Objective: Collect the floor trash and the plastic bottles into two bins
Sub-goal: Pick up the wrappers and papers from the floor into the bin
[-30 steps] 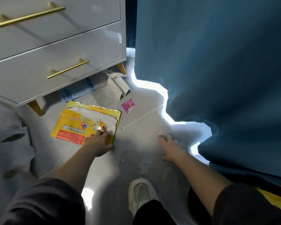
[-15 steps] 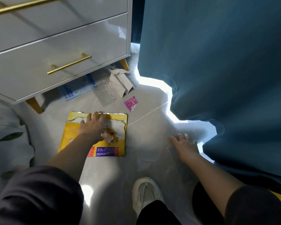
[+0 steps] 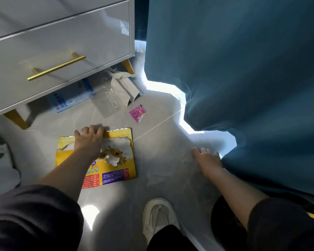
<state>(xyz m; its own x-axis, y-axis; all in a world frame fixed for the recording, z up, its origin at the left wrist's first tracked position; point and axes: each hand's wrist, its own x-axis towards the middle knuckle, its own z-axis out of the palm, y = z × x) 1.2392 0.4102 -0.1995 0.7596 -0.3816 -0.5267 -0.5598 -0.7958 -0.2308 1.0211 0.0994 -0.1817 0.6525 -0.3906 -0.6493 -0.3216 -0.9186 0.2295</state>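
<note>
A torn yellow snack package lies flat on the grey floor. My left hand rests on it with the fingers hooked over its far edge. My right hand lies flat with spread fingers on the floor by the curtain hem, on what looks like a faint clear plastic film. Beyond the package lie a small pink wrapper, a clear plastic bag, a white opened carton and a blue-and-white pack half under the cabinet. No bottle or bin is in view.
A white drawer cabinet with gold handles and legs stands at the upper left. A teal curtain hangs along the right down to the floor. My white shoe is at the bottom middle. Pale fabric lies at the left edge.
My left hand slid up over the yellow package to its far edge and the package came nearer and turned. My right hand shifted right toward the curtain.
</note>
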